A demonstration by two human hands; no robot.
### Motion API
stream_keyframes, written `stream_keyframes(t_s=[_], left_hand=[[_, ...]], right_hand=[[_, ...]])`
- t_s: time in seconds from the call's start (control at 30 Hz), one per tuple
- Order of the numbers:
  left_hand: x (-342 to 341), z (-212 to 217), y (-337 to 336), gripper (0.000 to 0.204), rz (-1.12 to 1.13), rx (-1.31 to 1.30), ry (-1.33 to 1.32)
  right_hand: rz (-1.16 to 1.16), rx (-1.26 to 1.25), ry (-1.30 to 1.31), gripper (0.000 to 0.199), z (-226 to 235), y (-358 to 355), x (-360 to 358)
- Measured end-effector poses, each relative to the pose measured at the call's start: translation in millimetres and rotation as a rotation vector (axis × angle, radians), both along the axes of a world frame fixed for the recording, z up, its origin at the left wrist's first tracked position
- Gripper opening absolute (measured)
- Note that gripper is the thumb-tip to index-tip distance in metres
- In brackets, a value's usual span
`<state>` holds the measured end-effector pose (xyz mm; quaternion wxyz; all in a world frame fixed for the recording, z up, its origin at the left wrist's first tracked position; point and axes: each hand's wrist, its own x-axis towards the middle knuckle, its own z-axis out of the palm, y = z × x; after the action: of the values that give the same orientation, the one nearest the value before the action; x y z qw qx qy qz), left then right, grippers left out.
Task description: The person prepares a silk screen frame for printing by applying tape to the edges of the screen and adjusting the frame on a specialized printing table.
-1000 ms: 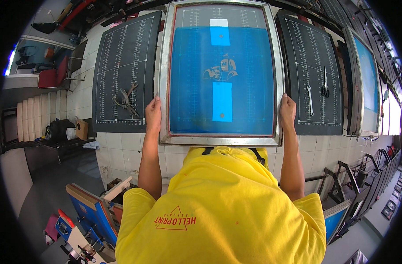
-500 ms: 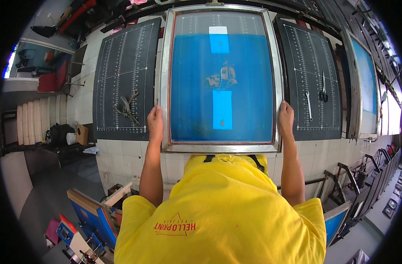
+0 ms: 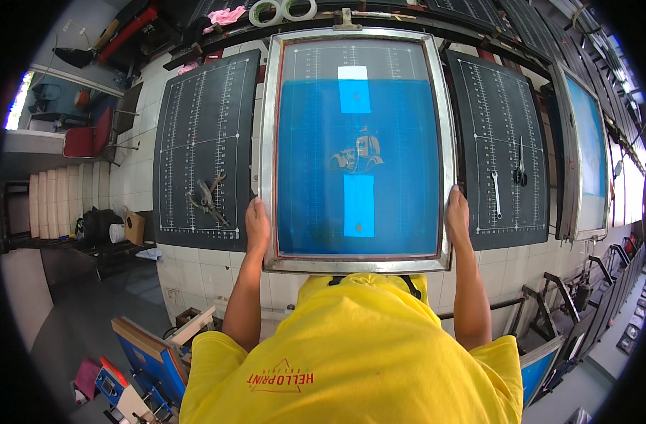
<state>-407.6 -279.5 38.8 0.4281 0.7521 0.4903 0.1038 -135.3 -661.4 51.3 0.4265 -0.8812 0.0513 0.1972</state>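
A screen-printing frame (image 3: 358,266) with a metal rim lies in front of me over a dark marked board. Blue coating covers most of its mesh (image 3: 309,205), and a small vehicle picture (image 3: 358,154) shows near the middle. Two light rectangular pieces, an upper one (image 3: 355,95) and a lower one (image 3: 359,205), show above and below the picture. My left hand (image 3: 258,225) is closed on the frame's left edge near its lower corner. At the right edge, my right hand (image 3: 458,212) grips in the same way; the fingers under the rim are hidden.
On the left board (image 3: 206,141) lies a clamp-like metal tool (image 3: 208,201). The right board (image 3: 503,141) holds a wrench (image 3: 496,194) and scissors (image 3: 520,166). Another blue screen (image 3: 588,141) stands farther right. Tape rolls (image 3: 265,13) and a pink cloth (image 3: 224,18) sit at the back.
The whole view has shifted, so the frame, boards and hands appear lower and the tape rolls now show at the top. Both hands stay on the frame's sides.
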Motion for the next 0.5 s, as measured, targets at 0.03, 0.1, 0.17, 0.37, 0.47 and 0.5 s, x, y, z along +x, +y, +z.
stream_keyframes(t_s=[0.03,0.1,0.17,0.37,0.47,0.5], left_hand=[[0,-1,0,0.056,-0.008,0.021,-0.008],[0,-5,-1,0.056,-0.019,0.055,-0.005],[-1,-10,0,0.055,-0.022,0.08,0.02],[3,-3,-10,0.051,-0.032,0.274,0.072],[6,-7,-8,0.049,-0.066,0.263,0.046],[6,-10,-9,0.048,-0.066,0.289,0.039]], right_hand=[[0.004,-0.006,0.027,0.06,-1,-1,1],[0.008,-0.021,0.081,0.061,-3,-6,5],[-0.022,0.057,0.072,0.062,-11,-11,5],[0.085,0.038,-0.027,0.062,3,10,48],[-0.001,0.235,0.003,0.062,-21,13,100],[-0.048,0.344,0.026,0.062,-31,16,115]])
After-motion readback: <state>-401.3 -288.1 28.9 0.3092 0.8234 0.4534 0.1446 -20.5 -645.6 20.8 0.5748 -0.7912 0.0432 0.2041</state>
